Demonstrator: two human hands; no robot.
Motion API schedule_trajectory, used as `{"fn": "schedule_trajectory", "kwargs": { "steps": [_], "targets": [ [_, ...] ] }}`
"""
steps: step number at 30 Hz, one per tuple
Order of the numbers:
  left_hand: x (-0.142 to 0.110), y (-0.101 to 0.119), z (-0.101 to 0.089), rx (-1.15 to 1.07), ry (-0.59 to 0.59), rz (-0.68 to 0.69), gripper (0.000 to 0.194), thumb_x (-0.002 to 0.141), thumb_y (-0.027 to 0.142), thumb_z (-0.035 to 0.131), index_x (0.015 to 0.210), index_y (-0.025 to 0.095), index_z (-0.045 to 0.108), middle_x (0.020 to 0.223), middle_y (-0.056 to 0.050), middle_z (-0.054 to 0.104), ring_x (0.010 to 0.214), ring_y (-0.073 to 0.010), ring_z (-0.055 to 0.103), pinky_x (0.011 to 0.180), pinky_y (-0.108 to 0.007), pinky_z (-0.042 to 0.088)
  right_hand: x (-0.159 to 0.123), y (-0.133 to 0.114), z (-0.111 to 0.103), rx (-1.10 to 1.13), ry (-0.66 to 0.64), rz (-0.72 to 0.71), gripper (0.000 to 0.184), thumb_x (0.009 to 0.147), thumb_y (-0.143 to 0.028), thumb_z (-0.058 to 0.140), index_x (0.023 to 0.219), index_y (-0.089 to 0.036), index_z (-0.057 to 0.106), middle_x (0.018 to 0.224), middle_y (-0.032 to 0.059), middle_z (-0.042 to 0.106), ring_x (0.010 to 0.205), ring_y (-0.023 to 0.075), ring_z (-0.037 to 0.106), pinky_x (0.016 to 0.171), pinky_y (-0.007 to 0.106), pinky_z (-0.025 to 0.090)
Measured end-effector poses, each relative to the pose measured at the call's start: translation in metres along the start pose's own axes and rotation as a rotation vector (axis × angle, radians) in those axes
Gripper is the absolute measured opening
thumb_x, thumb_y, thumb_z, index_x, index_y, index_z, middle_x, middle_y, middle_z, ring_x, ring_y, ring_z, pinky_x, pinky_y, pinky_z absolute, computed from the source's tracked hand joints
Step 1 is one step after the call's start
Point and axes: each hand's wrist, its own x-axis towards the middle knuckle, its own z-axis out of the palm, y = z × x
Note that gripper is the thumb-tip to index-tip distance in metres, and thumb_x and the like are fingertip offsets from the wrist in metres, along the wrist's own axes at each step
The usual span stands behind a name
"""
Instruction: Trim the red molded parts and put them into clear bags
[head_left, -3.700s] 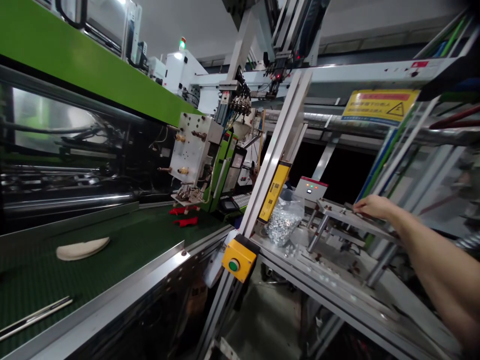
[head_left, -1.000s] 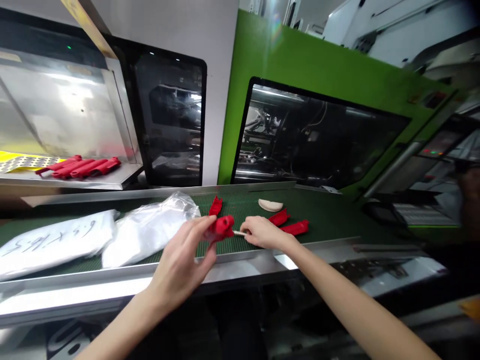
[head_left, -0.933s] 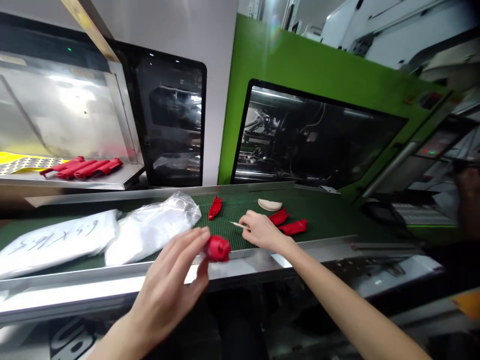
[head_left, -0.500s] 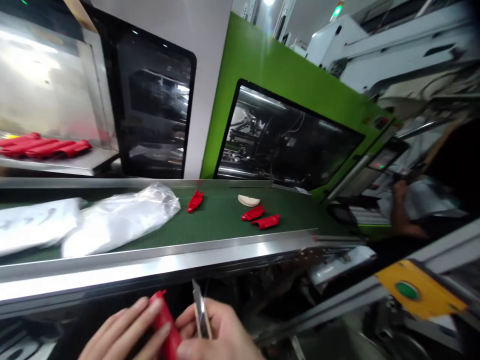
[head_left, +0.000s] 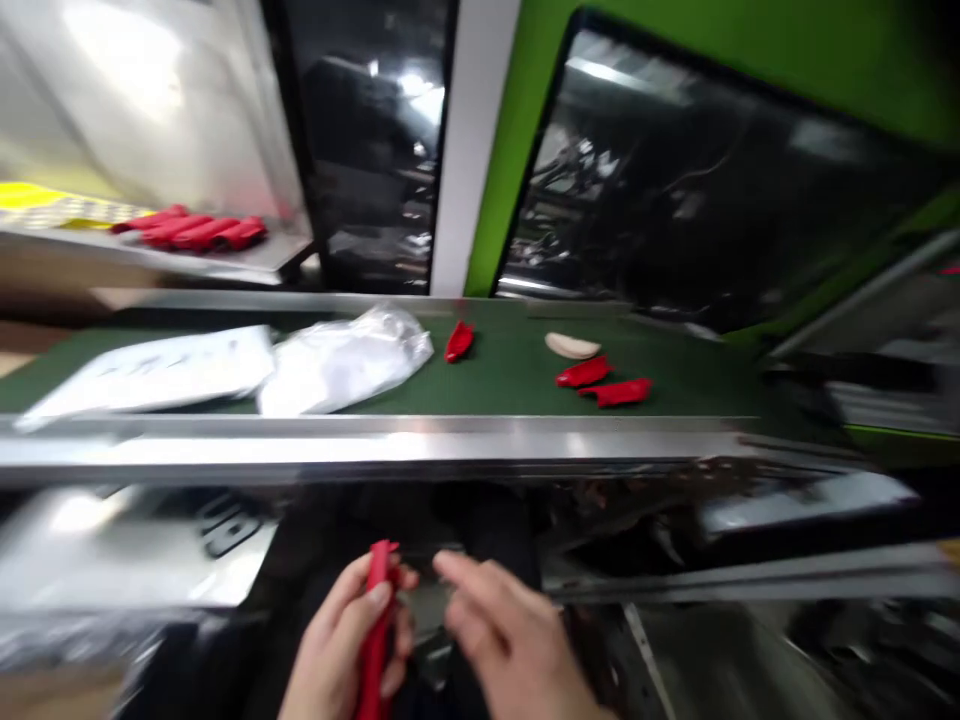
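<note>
My left hand is closed around a long red plastic part, which stands nearly upright below the conveyor's front rail. Just to its right, apart from the part, is my right hand. Its fingers are bent toward the left, with the index finger reaching out furthest, and are blurred by motion. The inside of this hand faces away, and no knife can be made out in it now. On the green conveyor belt beyond lie a small red part, two more red parts and a cream curved piece.
Two clear plastic bags, a flat white one and a crumpled one, lie on the belt's left. Several red parts rest on a metal shelf at left. A metal rail edges the belt. Behind stands a green machine with dark windows.
The view has turned down and right-side contents shifted. My right hand has moved away from the red part; the utility knife seen in it before no longer shows. My left hand now holds the part more upright.
</note>
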Motion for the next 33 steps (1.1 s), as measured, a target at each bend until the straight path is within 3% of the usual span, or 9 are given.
{"fn": "schedule_trajectory", "kwargs": {
  "steps": [4,10,13,17,33],
  "targets": [
    [-0.022,0.009,0.004,0.026,-0.103,0.015,0.027,0.086,0.043,0.059,0.095,0.017,0.054,0.052,0.004,0.05,0.04,-0.0044,0.035,0.04,-0.013,0.026,0.01,-0.002,-0.022,-0.223,-0.089,-0.242,0.039,0.095,-0.011,0.05,0.13,-0.027,0.056,0.105,0.0004,0.066,0.091,0.0062,0.065,0.08,0.011,0.052],
    [-0.039,0.011,0.006,-0.008,-0.086,0.024,0.026,0.085,0.04,0.062,0.095,0.017,0.056,0.058,0.003,0.05,0.048,-0.0066,0.042,0.044,-0.015,0.034,0.012,-0.01,-0.02,-0.425,-0.103,-0.458,0.038,0.09,-0.002,0.053,0.125,-0.013,0.06,0.112,0.0087,0.062,0.103,0.0131,0.06,0.092,0.024,0.05],
    [-0.042,0.011,0.006,0.002,-0.066,0.024,0.029,0.085,0.042,0.062,0.094,0.016,0.058,0.059,0.003,0.05,0.049,-0.0059,0.041,0.045,-0.015,0.033,0.014,-0.015,-0.016,-0.44,-0.136,-0.489,0.039,0.089,0.0,0.055,0.126,-0.01,0.059,0.113,0.0109,0.063,0.1,0.0157,0.059,0.087,0.03,0.051],
    [-0.045,0.012,0.004,-0.003,-0.068,0.012,0.035,0.09,0.048,0.051,0.094,0.014,0.06,0.059,0.0,0.051,0.05,-0.0079,0.044,0.046,-0.017,0.033,0.018,-0.018,-0.014,-0.463,-0.147,-0.51,0.037,0.087,0.001,0.056,0.123,-0.009,0.06,0.113,0.012,0.065,0.099,0.0182,0.06,0.082,0.035,0.05],
    [-0.051,0.014,0.003,0.008,-0.069,-0.033,0.041,0.091,0.051,0.048,0.101,0.013,0.058,0.061,-0.001,0.055,0.051,-0.0104,0.045,0.046,-0.02,0.031,0.019,-0.03,-0.015,-0.598,-0.133,-0.579,0.032,0.086,0.001,0.058,0.116,-0.008,0.064,0.11,0.012,0.067,0.097,0.0201,0.062,0.082,0.036,0.049]
  ]
}}
